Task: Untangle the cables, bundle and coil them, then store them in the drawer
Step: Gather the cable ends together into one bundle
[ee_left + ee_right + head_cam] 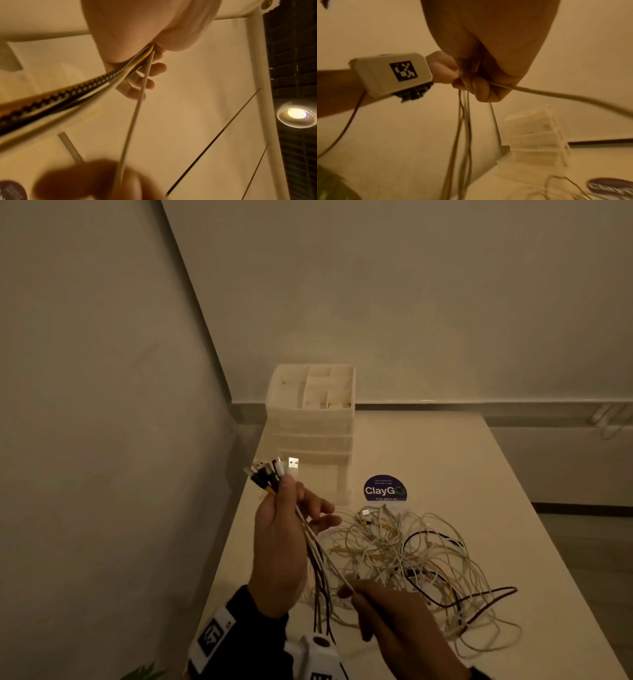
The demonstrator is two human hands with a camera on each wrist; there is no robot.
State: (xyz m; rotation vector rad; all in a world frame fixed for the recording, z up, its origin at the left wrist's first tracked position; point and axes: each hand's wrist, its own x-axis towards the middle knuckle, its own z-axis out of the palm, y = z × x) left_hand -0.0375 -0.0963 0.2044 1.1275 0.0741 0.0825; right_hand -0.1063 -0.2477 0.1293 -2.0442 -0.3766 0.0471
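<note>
My left hand (286,508) is raised above the table's left edge and grips a bunch of cable ends, their USB plugs (274,469) fanning out above the thumb. The gripped cables (96,86), white, black and yellow, hang down from the fist. One white cable (325,556) runs taut from that fist to my right hand (354,590), which pinches it lower down. In the right wrist view the same white cable (539,92) leaves the curled fingers toward the right. A loose tangle of cables (418,563) lies on the table to the right of both hands.
A white plastic drawer unit (311,422) with an open compartment tray on top stands at the table's back left, against the wall. A round purple sticker (384,489) lies beside it. The table (479,474) ends close on the left by the wall.
</note>
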